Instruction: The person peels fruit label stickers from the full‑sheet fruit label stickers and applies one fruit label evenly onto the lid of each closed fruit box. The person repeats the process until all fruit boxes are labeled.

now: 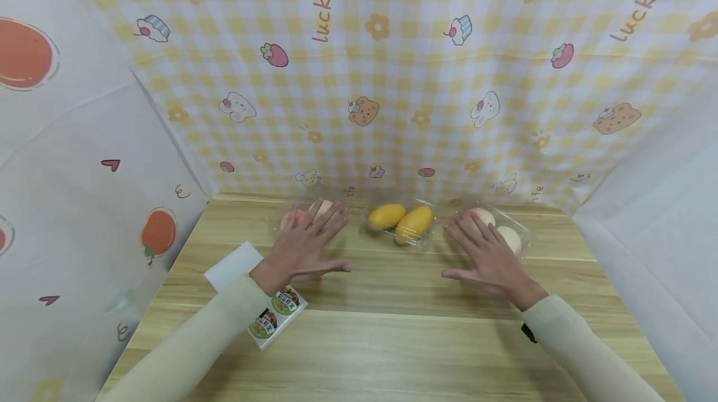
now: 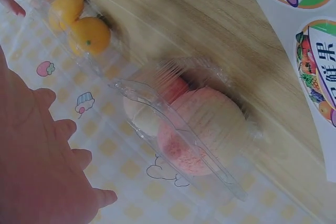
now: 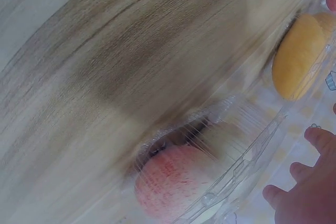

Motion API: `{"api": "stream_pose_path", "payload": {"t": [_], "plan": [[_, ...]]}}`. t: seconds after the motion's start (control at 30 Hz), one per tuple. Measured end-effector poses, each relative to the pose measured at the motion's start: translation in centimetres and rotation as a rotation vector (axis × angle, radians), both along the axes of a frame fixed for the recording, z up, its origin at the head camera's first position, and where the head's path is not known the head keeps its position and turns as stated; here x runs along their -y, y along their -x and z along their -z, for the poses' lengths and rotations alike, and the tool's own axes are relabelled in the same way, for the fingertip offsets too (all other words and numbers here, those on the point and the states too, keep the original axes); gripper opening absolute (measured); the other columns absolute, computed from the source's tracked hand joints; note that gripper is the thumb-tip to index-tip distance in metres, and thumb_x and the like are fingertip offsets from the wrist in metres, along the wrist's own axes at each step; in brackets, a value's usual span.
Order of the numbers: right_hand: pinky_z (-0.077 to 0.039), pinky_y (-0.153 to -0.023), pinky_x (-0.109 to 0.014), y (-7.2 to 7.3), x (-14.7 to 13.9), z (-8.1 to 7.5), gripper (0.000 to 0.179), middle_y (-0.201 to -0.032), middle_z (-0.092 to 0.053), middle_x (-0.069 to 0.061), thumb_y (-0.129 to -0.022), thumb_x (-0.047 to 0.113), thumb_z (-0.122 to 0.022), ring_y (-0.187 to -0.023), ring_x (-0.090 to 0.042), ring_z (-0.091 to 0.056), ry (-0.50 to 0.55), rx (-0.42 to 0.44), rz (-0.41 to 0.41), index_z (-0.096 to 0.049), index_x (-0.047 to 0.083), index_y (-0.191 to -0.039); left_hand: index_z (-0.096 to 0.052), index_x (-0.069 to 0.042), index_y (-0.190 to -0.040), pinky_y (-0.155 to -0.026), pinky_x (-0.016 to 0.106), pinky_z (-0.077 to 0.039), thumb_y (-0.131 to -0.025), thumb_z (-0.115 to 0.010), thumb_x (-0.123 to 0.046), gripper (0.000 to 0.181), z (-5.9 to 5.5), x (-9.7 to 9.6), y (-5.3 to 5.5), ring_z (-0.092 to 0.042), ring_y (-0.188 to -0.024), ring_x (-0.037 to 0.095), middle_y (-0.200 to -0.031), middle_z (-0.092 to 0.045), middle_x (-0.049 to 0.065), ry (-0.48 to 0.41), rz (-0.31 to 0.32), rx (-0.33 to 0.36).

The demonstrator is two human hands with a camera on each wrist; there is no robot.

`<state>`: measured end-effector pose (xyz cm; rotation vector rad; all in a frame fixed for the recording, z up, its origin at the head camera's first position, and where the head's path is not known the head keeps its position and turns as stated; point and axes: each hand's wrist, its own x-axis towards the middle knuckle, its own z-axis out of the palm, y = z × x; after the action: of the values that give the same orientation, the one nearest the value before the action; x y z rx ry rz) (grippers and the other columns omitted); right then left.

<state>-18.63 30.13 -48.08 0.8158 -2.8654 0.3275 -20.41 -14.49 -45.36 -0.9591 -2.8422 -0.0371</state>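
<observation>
My left hand (image 1: 305, 246) is spread flat, fingers straight, above a clear plastic box (image 2: 181, 119) of pink-and-white peaches (image 2: 202, 129) at the back left. Whether it touches the box I cannot tell. Likewise, my right hand (image 1: 488, 255) has its fingers extended over a second clear box (image 1: 526, 245) holding peaches (image 1: 509, 240) at the back right. Neither hand grips anything. Between the hands stands a third clear box (image 1: 427, 241) with two yellow mangoes (image 1: 415, 224). Parts of both peach boxes are hidden by the hands in the head view.
Under the left forearm lies a sheet of round fruit stickers (image 1: 285, 302), partly covered by the sleeve. A white sheet (image 1: 232, 265) lies left of it. The wood-grain table (image 1: 387, 352) meets a yellow checked cloth (image 1: 392, 78) behind, with white cloth at both sides.
</observation>
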Motion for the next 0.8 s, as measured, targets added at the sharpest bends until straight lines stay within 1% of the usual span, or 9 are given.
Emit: {"api": "stream_pose_path", "payload": {"t": [0.13,0.27,0.43,0.5,0.53,0.63,0.7,0.73,0.8], "plan": [[-0.025,-0.118,-0.082,0.1,-0.1,0.0,0.097,-0.176,-0.034,-0.018,-0.094,0.071,-0.073,-0.163,-0.051,-0.021,0.022,-0.034,0.007,-0.046,0.013,-0.168,-0.038,-0.022,-0.173,-0.123,0.081,-0.013,-0.082,0.008,-0.1,0.129,0.0,0.0,0.1,-0.017,-0.166,0.041,-0.182,-0.02,0.01,0.001,-0.004,0.0],[-0.027,-0.116,-0.084,0.3,-0.2,0.0,0.094,-0.173,-0.039,-0.021,-0.096,0.068,-0.073,-0.161,-0.054,-0.023,0.053,-0.054,0.007,-0.048,0.011,-0.165,-0.037,-0.02,-0.174,-0.124,0.08,-0.011,-0.089,-0.001,-0.099,0.121,-0.1,-0.1,0.0,-0.015,-0.166,0.041,-0.182,-0.019,0.011,-0.055,-0.007,0.03],[-0.028,-0.119,-0.079,0.8,-0.2,0.2,0.092,-0.17,-0.042,-0.024,-0.101,0.066,-0.068,-0.16,-0.054,-0.025,0.119,-0.076,-0.002,-0.046,0.007,-0.167,-0.033,-0.016,-0.174,-0.124,0.08,-0.012,-0.102,-0.033,-0.087,0.102,-0.2,-0.4,0.0,-0.014,-0.167,0.041,-0.183,-0.018,0.012,-0.151,-0.019,0.06],[-0.027,-0.122,-0.075,0.9,0.0,0.2,0.092,-0.171,-0.04,-0.025,-0.102,0.064,-0.069,-0.162,-0.051,-0.022,0.149,-0.056,0.007,-0.042,0.006,-0.168,-0.03,-0.014,-0.175,-0.125,0.078,-0.014,-0.104,-0.044,-0.079,0.097,-0.2,-0.6,-0.1,-0.014,-0.167,0.04,-0.183,-0.016,0.012,-0.19,-0.024,0.078],[-0.025,-0.124,-0.073,1.0,0.1,0.2,0.092,-0.171,-0.039,-0.025,-0.102,0.062,-0.07,-0.163,-0.05,-0.021,0.167,-0.042,0.017,-0.041,0.005,-0.169,-0.029,-0.012,-0.175,-0.125,0.077,-0.015,-0.105,-0.046,-0.077,0.097,-0.1,-0.8,-0.2,-0.014,-0.167,0.04,-0.183,-0.016,0.012,-0.211,-0.023,0.082],[-0.023,-0.127,-0.069,0.9,0.6,0.1,0.096,-0.172,-0.038,-0.026,-0.1,0.058,-0.076,-0.163,-0.049,-0.021,0.235,-0.01,0.049,-0.038,0.003,-0.17,-0.03,-0.006,-0.173,-0.127,0.073,-0.017,-0.108,-0.049,-0.07,0.094,0.0,-1.4,-0.3,-0.02,-0.166,0.039,-0.181,-0.023,0.016,-0.284,-0.008,0.067],[-0.024,-0.126,-0.07,0.8,1.1,0.0,0.1,-0.172,-0.038,-0.025,-0.096,0.054,-0.081,-0.162,-0.05,-0.023,0.299,0.007,0.08,-0.038,0.002,-0.17,-0.033,-0.002,-0.171,-0.129,0.07,-0.017,-0.109,-0.051,-0.065,0.09,0.2,-1.9,-0.3,-0.025,-0.165,0.039,-0.177,-0.031,0.019,-0.345,0.0,0.049],[-0.026,-0.125,-0.071,0.7,1.4,0.0,0.101,-0.171,-0.04,-0.025,-0.095,0.051,-0.084,-0.16,-0.051,-0.027,0.333,0.009,0.097,-0.038,0.002,-0.169,-0.035,0.0,-0.17,-0.129,0.068,-0.017,-0.11,-0.052,-0.061,0.088,0.3,-2.1,-0.2,-0.029,-0.163,0.039,-0.175,-0.034,0.02,-0.378,0.002,0.043],[-0.03,-0.122,-0.073,0.6,2.0,-0.1,0.103,-0.169,-0.044,-0.025,-0.092,0.047,-0.088,-0.156,-0.051,-0.034,0.409,0.018,0.133,-0.038,0.001,-0.169,-0.039,0.001,-0.168,-0.13,0.063,-0.023,-0.11,-0.055,-0.055,0.082,0.4,-2.7,-0.2,-0.036,-0.16,0.039,-0.172,-0.04,0.021,-0.443,-0.004,0.039]]}}
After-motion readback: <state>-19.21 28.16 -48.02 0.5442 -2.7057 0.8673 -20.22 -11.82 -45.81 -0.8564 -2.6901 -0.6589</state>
